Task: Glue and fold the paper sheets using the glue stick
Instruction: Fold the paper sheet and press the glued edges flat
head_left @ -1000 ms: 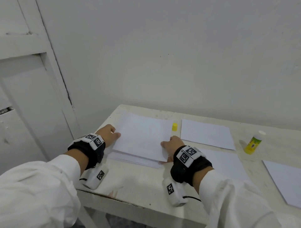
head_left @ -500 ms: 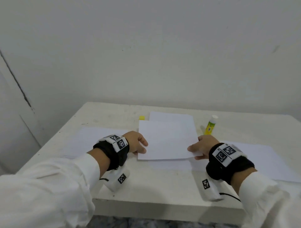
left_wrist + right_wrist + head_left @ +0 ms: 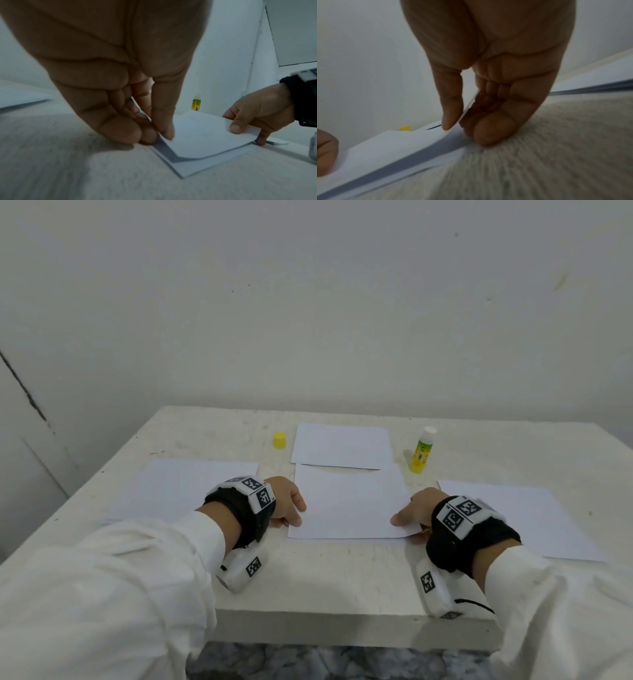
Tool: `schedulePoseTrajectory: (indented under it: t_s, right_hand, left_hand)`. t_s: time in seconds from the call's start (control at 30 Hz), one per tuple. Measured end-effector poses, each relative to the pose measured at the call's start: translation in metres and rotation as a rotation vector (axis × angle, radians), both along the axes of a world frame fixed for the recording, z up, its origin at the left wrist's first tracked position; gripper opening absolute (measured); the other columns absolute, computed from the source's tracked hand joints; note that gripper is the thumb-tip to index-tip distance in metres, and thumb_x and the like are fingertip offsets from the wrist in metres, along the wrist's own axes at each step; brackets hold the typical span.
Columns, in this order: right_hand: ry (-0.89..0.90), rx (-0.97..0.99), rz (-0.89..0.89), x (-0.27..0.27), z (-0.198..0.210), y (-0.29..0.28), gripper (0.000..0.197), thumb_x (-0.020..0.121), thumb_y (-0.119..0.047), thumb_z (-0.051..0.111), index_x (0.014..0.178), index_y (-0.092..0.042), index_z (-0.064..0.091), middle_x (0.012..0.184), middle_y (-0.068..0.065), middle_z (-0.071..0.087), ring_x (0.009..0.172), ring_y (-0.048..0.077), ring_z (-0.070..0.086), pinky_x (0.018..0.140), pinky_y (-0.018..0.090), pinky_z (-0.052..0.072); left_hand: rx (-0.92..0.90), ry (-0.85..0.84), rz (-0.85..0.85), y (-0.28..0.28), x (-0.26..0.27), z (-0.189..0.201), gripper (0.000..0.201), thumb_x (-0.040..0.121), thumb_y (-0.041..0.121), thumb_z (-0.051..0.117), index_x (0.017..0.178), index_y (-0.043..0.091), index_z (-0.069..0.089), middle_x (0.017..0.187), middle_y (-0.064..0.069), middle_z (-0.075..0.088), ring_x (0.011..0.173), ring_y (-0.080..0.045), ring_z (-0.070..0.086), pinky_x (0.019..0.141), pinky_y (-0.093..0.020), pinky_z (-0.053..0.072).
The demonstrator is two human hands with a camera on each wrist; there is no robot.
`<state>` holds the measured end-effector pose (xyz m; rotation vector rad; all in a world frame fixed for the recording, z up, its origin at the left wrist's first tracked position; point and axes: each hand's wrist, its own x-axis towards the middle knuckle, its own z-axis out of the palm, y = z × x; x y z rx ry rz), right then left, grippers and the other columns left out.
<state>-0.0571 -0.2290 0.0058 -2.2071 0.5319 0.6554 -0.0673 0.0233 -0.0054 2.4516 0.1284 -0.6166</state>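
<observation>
The paper sheet (image 3: 349,501) lies at the middle of the table (image 3: 308,577), closer to the near edge than half a second ago, and now sits just above a second sheet (image 3: 197,166) under it, its near edge slightly lifted. The left hand (image 3: 286,501) pinches its left edge between thumb and curled fingers; the right hand (image 3: 416,510) pinches the right corner likewise. The glue stick (image 3: 422,450) stands upright beyond, cap off, the yellow cap (image 3: 279,440) well apart to its left.
</observation>
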Motion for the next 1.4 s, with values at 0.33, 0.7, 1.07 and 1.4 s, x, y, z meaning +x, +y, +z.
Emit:
schedulePoseTrajectory:
  t_s: [0.33,0.7,1.07,1.4]
  right_hand:
    - [-0.012,-0.014,0.034,0.003,-0.003,-0.001,0.043,0.074,-0.003,0.078,0.110,0.004,0.056,0.096,0.021,0.061,0.075,0.034,0.061,0.080,0.049,0.056]
    - [-0.027,-0.034,0.052,0.006,-0.006,-0.002,0.038,0.072,-0.001,0.079,0.103,0.005,0.059,0.098,0.023,0.063,0.086,0.039,0.064,0.082,0.052,0.055]
    - [-0.039,-0.288,0.253,0.017,-0.007,-0.006,0.042,0.073,-0.023,0.081,0.104,-0.004,0.061,0.107,0.012,0.066,0.104,0.030,0.063,0.094,0.040,0.050]
    - [-0.022,-0.238,0.361,0.021,0.000,-0.023,0.038,0.077,-0.014,0.078,0.110,0.000,0.067,0.057,-0.001,0.061,0.055,0.013,0.053,0.046,0.018,0.039]
  left_hand:
    - [-0.013,-0.002,0.018,0.001,-0.003,-0.003,0.022,0.078,0.002,0.075,0.083,0.019,0.062,0.065,-0.001,0.058,0.052,-0.007,0.055,0.047,-0.016,0.047]
    - [0.036,-0.002,-0.013,0.000,-0.003,-0.002,0.020,0.079,0.006,0.076,0.089,0.018,0.063,0.068,0.001,0.059,0.052,-0.006,0.053,0.046,-0.014,0.044]
    - [0.159,-0.027,-0.095,-0.003,0.002,-0.006,0.021,0.079,0.012,0.077,0.091,0.020,0.062,0.071,0.003,0.058,0.055,-0.008,0.055,0.055,-0.016,0.047]
    - [0.170,0.002,-0.090,-0.001,0.007,-0.005,0.022,0.077,0.011,0.079,0.088,0.022,0.064,0.070,0.004,0.059,0.054,-0.005,0.055,0.050,-0.013,0.044]
